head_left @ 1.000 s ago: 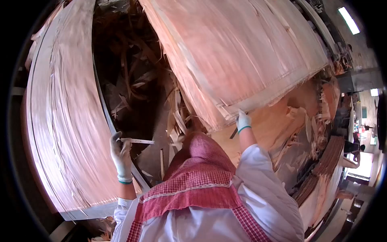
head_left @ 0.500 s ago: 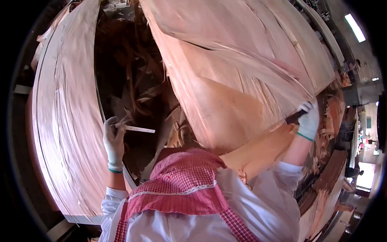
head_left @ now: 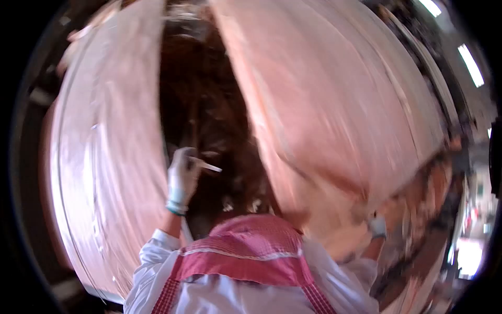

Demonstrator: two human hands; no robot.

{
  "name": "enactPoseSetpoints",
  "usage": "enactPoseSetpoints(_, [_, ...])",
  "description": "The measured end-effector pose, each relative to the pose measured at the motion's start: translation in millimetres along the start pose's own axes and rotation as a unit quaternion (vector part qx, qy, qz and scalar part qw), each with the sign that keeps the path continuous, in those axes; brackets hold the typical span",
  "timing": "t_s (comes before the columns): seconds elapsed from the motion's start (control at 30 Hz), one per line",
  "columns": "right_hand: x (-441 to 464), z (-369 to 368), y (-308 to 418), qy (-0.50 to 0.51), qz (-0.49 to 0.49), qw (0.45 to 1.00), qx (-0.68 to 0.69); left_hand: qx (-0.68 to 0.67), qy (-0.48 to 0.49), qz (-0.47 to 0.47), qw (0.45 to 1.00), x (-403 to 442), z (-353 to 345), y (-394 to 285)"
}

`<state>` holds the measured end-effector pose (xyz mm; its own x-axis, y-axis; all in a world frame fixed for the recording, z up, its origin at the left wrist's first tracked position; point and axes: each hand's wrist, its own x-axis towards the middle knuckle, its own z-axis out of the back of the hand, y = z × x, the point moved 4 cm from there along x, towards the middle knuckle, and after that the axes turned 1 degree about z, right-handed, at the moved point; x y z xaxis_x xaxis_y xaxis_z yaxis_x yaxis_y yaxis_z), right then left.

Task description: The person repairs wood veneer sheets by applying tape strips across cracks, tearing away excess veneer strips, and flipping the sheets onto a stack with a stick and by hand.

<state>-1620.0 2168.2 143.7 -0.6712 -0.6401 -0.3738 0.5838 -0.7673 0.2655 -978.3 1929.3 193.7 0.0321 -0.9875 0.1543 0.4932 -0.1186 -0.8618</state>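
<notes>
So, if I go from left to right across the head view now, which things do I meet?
Left wood sheet → left hand → white strip sticking out of that hand → right hand → bright patch in the background.

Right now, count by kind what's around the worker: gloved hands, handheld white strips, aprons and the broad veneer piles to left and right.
Gloved hands: 2 (left hand, right hand, blurred)
White strip: 1, in the left hand
Apron: 1
Veneer piles: 2 (left pile, right pile)
Total: 6
</notes>
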Motion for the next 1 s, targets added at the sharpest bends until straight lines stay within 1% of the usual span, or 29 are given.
enactPoseSetpoints(0.03, [23,-25,1,0.033,-0.058,0.995,-0.075,-0.003,-0.007,0.002,1.000,4,14,-7])
enactPoseSetpoints(0.07, [47,-46,20,-0.028,0.017,0.993,0.109,-0.006,-0.010,-0.005,1.000,6,23,-7])
enactPoseSetpoints(0.1, [64,-54,69,0.017,0.047,0.980,0.195,0.089,0.009,0.012,0.996,5,15,35])
enactPoseSetpoints(0.13, [71,-58,153,0.042,0.115,0.970,0.212,0.095,0.013,-0.086,0.992,5,15,28])
enactPoseSetpoints(0.17, [53,-64,222,0.065,0.169,0.956,0.232,-0.020,0.017,-0.060,0.998,10,13,22])
enactPoseSetpoints(0.2, [41,-82,294,0.103,0.242,0.934,0.240,-0.029,0.044,-0.025,0.998,17,17,5])
enactPoseSetpoints(0.23, [20,-102,370,0.136,0.308,0.907,0.252,-0.066,0.024,-0.067,0.995,27,15,1])
enactPoseSetpoints(0.27, [-9,-112,425,0.161,0.359,0.881,0.264,-0.087,0.054,-0.022,0.994,31,8,-3])
enactPoseSetpoints(0.3, [-44,-122,475,0.243,0.404,0.848,0.244,-0.116,0.086,0.020,0.989,34,6,-8])
enactPoseSetpoints(0.37, [-121,-138,556,0.415,0.473,0.733,0.258,-0.127,0.063,0.040,0.989,45,25,-23])
enactPoseSetpoints(0.4, [-180,-164,598,0.451,0.532,0.667,0.263,-0.036,-0.060,-0.034,0.997,38,54,3])
enactPoseSetpoints(0.43, [-193,-172,616,0.476,0.519,0.670,0.235,-0.043,-0.116,-0.035,0.992,41,76,-2])
enactPoseSetpoints(0.5, [-212,-199,651,0.525,0.482,0.676,0.189,-0.063,-0.182,0.008,0.981,40,113,3])
enactPoseSetpoints(0.53, [-224,-206,669,0.535,0.493,0.660,0.184,-0.016,-0.245,-0.008,0.969,42,125,15])
enactPoseSetpoints(0.57, [-232,-209,690,0.542,0.505,0.647,0.184,-0.069,-0.252,0.047,0.964,43,137,26])
enactPoseSetpoints(0.6, [-222,-227,706,0.551,0.536,0.622,0.145,-0.032,-0.291,0.063,0.954,46,145,43])
enactPoseSetpoints(0.63, [-223,-237,722,0.564,0.554,0.597,0.137,0.009,-0.329,0.080,0.941,48,151,65])
enactPoseSetpoints(0.7, [-229,-261,748,0.544,0.651,0.525,0.074,0.006,-0.404,0.167,0.899,40,157,96])
enactPoseSetpoints(0.77, [-236,-277,767,0.532,0.684,0.499,0.003,-0.059,-0.482,0.236,0.842,29,160,120])
enactPoseSetpoints(0.8, [-237,-294,776,0.506,0.726,0.466,-0.015,-0.066,-0.524,0.252,0.811,20,162,130])
enactPoseSetpoints(0.83, [-255,-289,786,0.476,0.751,0.453,-0.065,-0.074,-0.563,0.268,0.778,11,168,135])
enactPoseSetpoints(0.93, [-283,-334,801,0.493,0.756,0.416,-0.111,-0.015,-0.611,0.334,0.717,-21,191,163])
enactPoseSetpoints(1.0, [-310,-367,813,0.489,0.771,0.389,-0.125,-0.009,-0.636,0.349,0.688,-40,212,188])
